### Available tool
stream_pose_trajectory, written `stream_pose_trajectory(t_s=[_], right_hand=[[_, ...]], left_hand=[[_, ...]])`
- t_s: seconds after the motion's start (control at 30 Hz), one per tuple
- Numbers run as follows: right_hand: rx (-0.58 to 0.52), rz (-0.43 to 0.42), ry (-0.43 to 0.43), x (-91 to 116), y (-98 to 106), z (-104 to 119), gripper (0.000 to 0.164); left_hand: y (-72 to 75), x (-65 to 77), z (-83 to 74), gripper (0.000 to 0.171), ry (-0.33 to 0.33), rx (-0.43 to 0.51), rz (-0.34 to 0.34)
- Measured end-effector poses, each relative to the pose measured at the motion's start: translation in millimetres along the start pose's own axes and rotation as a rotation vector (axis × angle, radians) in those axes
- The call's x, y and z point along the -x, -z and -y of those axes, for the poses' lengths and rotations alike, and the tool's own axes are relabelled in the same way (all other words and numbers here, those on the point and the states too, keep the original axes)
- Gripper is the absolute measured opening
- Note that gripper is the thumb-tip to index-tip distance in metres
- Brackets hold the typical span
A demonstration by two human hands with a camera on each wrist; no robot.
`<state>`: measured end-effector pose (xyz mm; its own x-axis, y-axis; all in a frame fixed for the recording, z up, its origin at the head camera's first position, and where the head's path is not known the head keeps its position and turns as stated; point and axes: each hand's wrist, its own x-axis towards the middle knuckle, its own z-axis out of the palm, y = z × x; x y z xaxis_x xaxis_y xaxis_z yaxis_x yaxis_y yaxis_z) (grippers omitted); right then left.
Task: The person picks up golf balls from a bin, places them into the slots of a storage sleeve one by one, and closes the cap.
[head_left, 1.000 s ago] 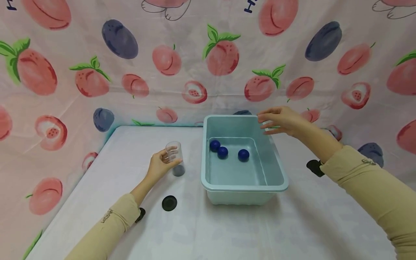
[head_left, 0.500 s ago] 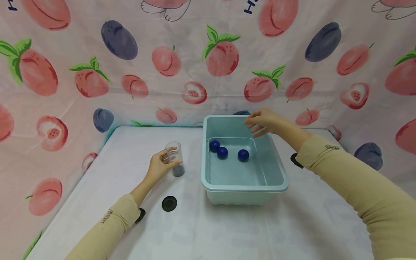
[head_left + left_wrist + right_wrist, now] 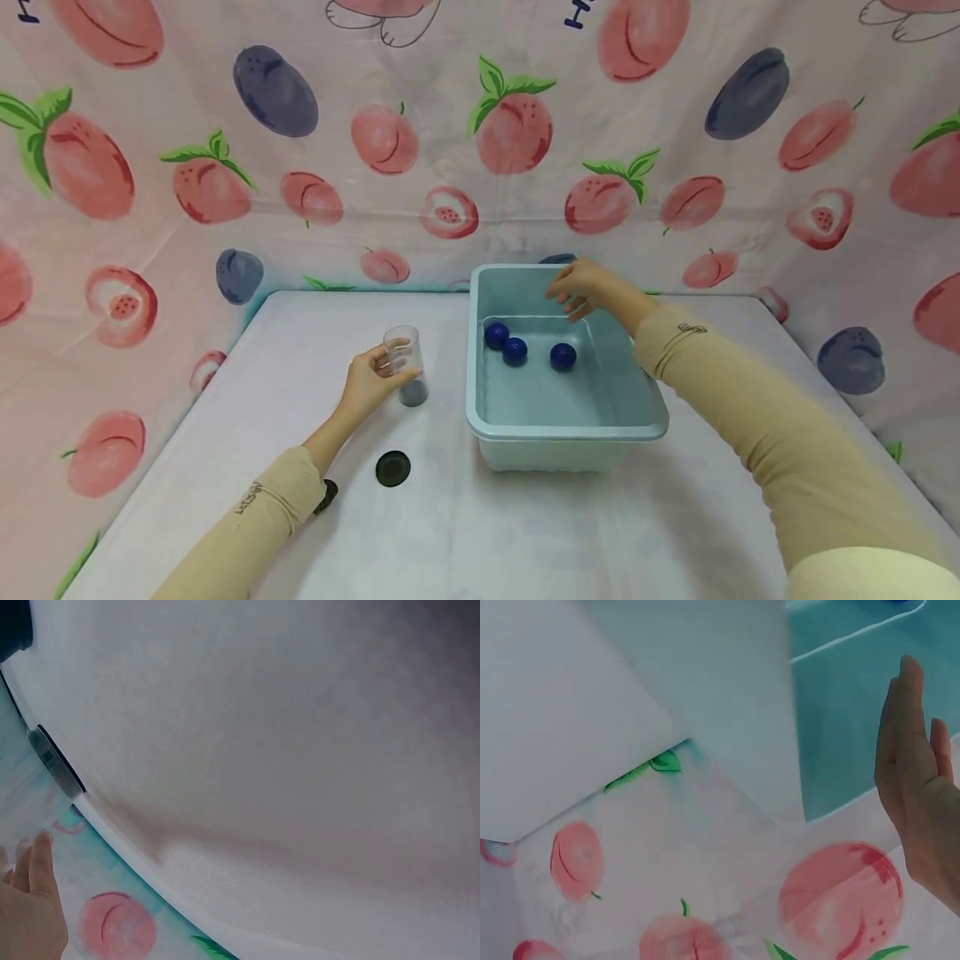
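Note:
My left hand [image 3: 369, 385] holds a clear, tall plastic cup [image 3: 408, 358] upright at the table, thumb on the near side and fingers behind it. A greyish tint shows at the cup's bottom. On the table nearer to me lies a round black disc [image 3: 393, 468], like a lid. My right hand [image 3: 588, 287] hangs over the far right part of a light blue plastic basin [image 3: 566, 433], fingers pointing loosely down and left, holding nothing. Inside the basin sit three dark blue balls: one [image 3: 497, 336] touching or near a second [image 3: 514, 351], and a third [image 3: 563, 357] apart, closest to my right hand.
A white table [image 3: 292, 350] bears everything. Behind it hangs a cloth [image 3: 450, 125] printed with peaches and plums, which also runs along both sides. The basin's high rim stands between the balls and the cup.
My right hand has moved left and inward, from beside the basin's far right corner to over its inside. The left hand, cup, disc and balls stay in place.

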<state>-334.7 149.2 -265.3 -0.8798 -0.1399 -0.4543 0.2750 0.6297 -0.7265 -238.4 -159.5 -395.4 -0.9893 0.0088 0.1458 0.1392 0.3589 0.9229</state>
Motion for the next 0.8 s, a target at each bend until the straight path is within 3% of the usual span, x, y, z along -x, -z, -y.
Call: stream_pose_trajectory(t_s=[0.17, 0.27, 0.3, 0.4, 0.5, 0.53, 0.67, 0.8], right_hand=[[-0.010, -0.035, -0.022, -10, -4, 5, 0.042], [-0.033, -0.029, -0.026, -30, -6, -1, 0.049], [-0.058, -0.009, -0.017, -46, -4, -9, 0.053], [-0.099, 0.006, -0.044, -63, -7, -17, 0.060], [-0.090, -0.004, -0.085, -61, -13, -19, 0.060], [-0.073, -0.026, -0.109, -48, -17, -14, 0.058], [-0.092, -0.049, -0.132, -32, -22, -16, 0.061], [-0.112, -0.056, -0.149, -31, -26, -24, 0.061]], left_hand=[[-1.7, -8.6, 22.2, 0.049, -0.004, 0.009, -0.005], [-2.3, -11.2, 30.0, 0.050, -0.006, -0.002, -0.009], [-2.6, -11.6, 30.8, 0.050, -0.006, -0.002, -0.011], [-3.0, -11.4, 31.4, 0.049, -0.007, -0.011, -0.018], [-3.3, -10.9, 31.3, 0.049, -0.002, -0.014, -0.023], [-3.3, -10.5, 31.1, 0.049, -0.003, -0.016, -0.023], [-3.5, -9.9, 31.3, 0.050, 0.000, -0.007, -0.017], [-3.1, -5.9, 24.0, 0.050, 0.001, -0.001, -0.008]])
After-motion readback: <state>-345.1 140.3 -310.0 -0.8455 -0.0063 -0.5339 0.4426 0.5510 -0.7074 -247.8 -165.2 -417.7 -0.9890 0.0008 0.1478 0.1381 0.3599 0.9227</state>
